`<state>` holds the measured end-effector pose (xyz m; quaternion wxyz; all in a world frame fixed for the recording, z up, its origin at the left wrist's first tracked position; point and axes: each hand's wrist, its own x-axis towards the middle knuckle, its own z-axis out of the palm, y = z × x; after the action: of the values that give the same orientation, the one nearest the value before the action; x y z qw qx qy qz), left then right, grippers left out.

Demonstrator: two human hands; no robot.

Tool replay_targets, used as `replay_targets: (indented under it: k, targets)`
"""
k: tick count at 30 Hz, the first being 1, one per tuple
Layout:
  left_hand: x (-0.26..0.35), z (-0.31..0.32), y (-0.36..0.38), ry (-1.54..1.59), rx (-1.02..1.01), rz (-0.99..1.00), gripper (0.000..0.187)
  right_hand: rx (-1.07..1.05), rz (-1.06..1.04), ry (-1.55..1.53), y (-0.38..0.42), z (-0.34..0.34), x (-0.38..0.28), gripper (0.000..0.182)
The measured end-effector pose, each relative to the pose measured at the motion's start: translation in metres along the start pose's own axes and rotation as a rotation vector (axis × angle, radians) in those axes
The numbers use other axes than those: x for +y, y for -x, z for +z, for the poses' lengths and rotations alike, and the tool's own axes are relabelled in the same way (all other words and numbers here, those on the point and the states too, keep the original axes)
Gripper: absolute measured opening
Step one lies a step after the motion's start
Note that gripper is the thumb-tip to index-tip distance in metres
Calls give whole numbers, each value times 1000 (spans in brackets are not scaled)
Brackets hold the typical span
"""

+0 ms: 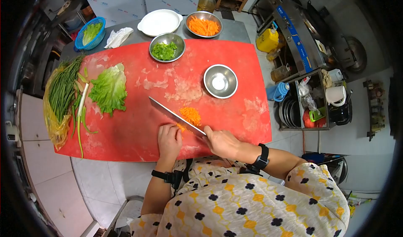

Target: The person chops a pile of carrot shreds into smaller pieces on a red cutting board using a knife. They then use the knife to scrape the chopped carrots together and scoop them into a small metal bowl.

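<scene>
My right hand [220, 143] grips the handle of a kitchen knife [172, 114], its long blade slanting up and left across the red cutting board [138, 127]. My left hand [169, 139] is on the board at the near side of the blade, fingers curled down on a small piece of orange carrot [181, 127]. The carrot is mostly hidden by the fingers and blade. Just beyond the blade lies a small heap of finely diced carrot [191, 116].
An empty steel bowl [221, 93] stands beyond the knife. Further back are a bowl of chopped greens [164, 51], a bowl of carrot strips [204, 27] and a white dish [160, 22]. Lettuce [109, 90], scallions [82, 100] and bagged green stalks [61, 98] lie left.
</scene>
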<state>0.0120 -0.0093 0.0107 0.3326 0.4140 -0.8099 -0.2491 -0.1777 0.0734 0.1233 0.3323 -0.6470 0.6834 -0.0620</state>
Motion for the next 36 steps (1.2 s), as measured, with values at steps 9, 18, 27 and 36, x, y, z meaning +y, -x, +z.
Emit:
replay_targets:
  k: [9,18,27,36]
  targets:
    - [-4,2,1,-29,-26,51,7,48,-45,0,-15,21,5,23]
    - [5,-7,3,-31,-42,72,15,24,-31,-24,-2,11,3,23]
    - [-5,-3,9,-8,-79,64,20,22,-61,19,-17,25,4,22]
    - [6,-13,10,-79,-69,3,27,54,-50,-17,-2,11,0,23]
